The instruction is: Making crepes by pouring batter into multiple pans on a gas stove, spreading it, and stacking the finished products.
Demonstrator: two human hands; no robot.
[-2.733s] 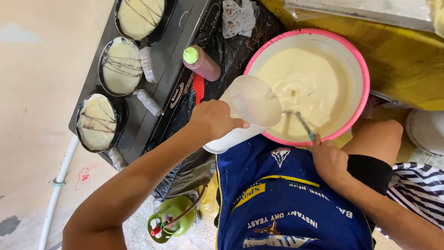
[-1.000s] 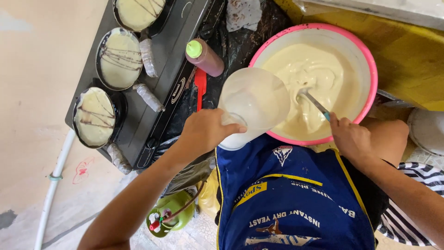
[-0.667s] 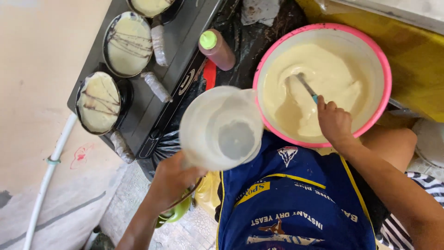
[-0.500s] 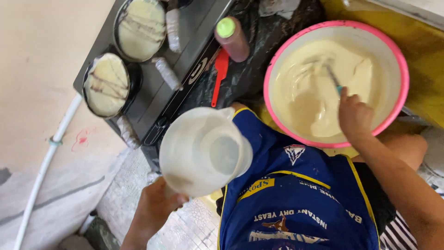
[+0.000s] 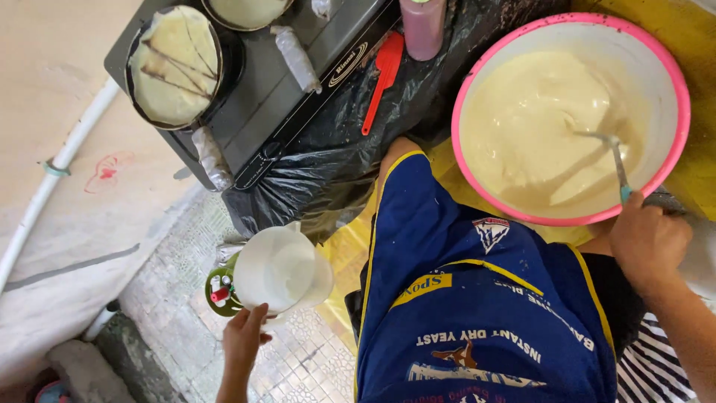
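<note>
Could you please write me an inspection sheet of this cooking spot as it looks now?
Surface: grey stove top edged with black plastic sheet; tiled floor below.
Job's things: pink-rimmed bowl full of pale batter; white jug, nothing visible inside.
Clutter: red spatula, pink bottle, pan with a folded crepe.
Hands: left hand holds the jug low, away from the bowl; right hand grips a stirring tool standing in the batter.
Cables: nothing seen; a white pipe runs along the floor.
Surroundings: blue apron, green gas cylinder top.
</note>
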